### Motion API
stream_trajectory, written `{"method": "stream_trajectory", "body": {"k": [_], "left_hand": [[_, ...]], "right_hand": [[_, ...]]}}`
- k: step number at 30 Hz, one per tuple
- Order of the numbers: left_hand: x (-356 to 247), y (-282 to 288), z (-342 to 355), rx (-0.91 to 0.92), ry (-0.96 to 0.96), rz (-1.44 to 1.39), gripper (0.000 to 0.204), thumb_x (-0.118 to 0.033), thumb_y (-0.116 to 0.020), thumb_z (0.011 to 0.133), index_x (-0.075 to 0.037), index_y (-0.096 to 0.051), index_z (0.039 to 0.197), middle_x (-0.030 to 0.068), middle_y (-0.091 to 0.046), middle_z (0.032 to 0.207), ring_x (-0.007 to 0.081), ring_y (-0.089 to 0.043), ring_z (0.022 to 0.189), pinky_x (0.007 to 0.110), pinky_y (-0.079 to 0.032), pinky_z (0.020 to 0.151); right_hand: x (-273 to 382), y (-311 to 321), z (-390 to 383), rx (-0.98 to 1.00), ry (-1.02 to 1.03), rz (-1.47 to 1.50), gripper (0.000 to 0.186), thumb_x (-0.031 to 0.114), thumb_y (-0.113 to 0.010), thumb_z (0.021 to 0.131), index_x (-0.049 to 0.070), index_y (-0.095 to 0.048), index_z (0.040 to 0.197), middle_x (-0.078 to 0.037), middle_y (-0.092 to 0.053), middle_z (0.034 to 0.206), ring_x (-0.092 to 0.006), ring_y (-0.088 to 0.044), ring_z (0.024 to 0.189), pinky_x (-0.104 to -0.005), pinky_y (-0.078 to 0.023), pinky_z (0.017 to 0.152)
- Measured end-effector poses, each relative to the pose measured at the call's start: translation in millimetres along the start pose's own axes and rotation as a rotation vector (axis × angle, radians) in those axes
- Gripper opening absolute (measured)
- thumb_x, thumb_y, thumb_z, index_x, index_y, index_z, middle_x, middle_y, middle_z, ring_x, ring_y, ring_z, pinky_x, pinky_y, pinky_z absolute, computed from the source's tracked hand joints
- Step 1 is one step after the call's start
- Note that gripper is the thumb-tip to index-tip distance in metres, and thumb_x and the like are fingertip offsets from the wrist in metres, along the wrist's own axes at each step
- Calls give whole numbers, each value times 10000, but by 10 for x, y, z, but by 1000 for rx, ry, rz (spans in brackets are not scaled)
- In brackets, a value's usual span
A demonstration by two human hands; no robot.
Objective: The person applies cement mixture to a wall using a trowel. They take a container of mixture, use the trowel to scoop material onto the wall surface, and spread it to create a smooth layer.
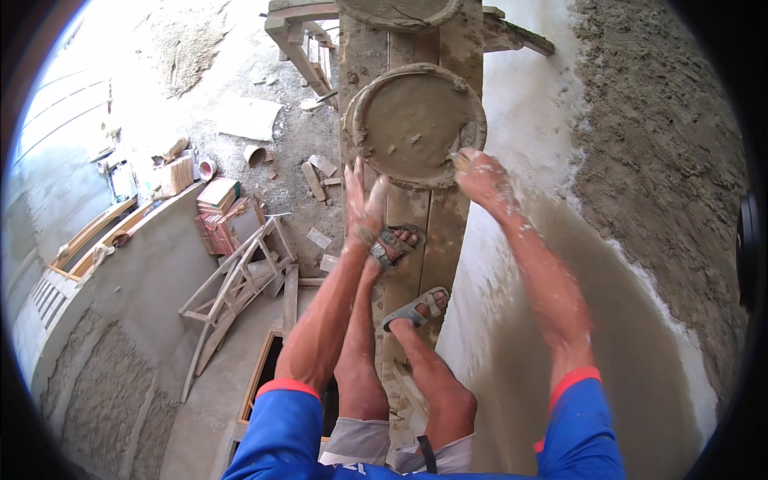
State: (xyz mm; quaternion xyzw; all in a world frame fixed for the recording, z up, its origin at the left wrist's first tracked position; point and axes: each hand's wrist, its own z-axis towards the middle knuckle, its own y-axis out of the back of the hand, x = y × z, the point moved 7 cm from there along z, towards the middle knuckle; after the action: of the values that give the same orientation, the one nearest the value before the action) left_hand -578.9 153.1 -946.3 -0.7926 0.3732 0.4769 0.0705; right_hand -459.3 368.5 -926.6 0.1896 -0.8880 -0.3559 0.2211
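Note:
A round basin (358,148) full of wet grey mortar (416,120) stands on the planks ahead of my feet. At its near right rim my right hand (482,178) is closed around the pale handle of a trowel (462,160); the blade is mostly hidden at the mortar's edge. My left hand (365,198) is held up by the basin's near left side, fingers stretched and holding nothing. Whether it touches the rim I cannot tell.
I stand in sandals on a narrow plank scaffold (400,276). Another mortar basin (400,14) sits farther along it. To the right is a wall (664,136) with rough wet plaster. Below left lie a wooden trestle (240,280), stacked tiles (232,224) and scattered rubble.

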Motion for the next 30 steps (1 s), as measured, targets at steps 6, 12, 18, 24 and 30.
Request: {"method": "stream_trajectory", "body": {"k": [6,12,18,24,30], "left_hand": [[107,180,-888,-53,109,140,677,-221,-637,874,66,-341,1410,250,-457,1373,307,-465,1259,393,-352,1064],[-682,-310,-2053,304,190,103,550,-155,-637,864,-3,-447,1357,202,-568,1263,294,-574,1125,377,-430,984],[-525,-832,-2637,416,206,95,520,-182,-631,865,-7,-463,1324,233,-574,1234,378,-566,1113,424,-445,958],[-277,-1203,-2678,502,171,170,468,-203,-585,876,29,-471,1266,272,-591,1169,428,-563,1081,471,-440,936],[-262,-1286,-2736,526,226,265,462,-235,-606,879,0,-487,1258,242,-623,1132,395,-590,1078,446,-461,932]], "right_hand": [[102,-140,-220,-151,-68,294,345,227,-595,809,94,-627,1126,-230,-667,998,-402,-627,974,-469,-500,856],[-149,83,-642,-352,117,10,387,163,-614,813,139,-612,1200,-213,-625,934,-396,-609,883,-497,-487,799],[311,558,-774,-376,231,-146,333,153,-547,870,170,-606,1197,-156,-572,959,-361,-583,880,-465,-486,770],[368,-36,-280,-66,167,-543,338,137,-546,879,164,-567,1215,-151,-562,1068,-318,-588,964,-464,-501,823],[455,295,-352,-138,166,-542,312,145,-560,892,90,-575,1199,-164,-594,1085,-315,-618,1013,-442,-537,784]]}}
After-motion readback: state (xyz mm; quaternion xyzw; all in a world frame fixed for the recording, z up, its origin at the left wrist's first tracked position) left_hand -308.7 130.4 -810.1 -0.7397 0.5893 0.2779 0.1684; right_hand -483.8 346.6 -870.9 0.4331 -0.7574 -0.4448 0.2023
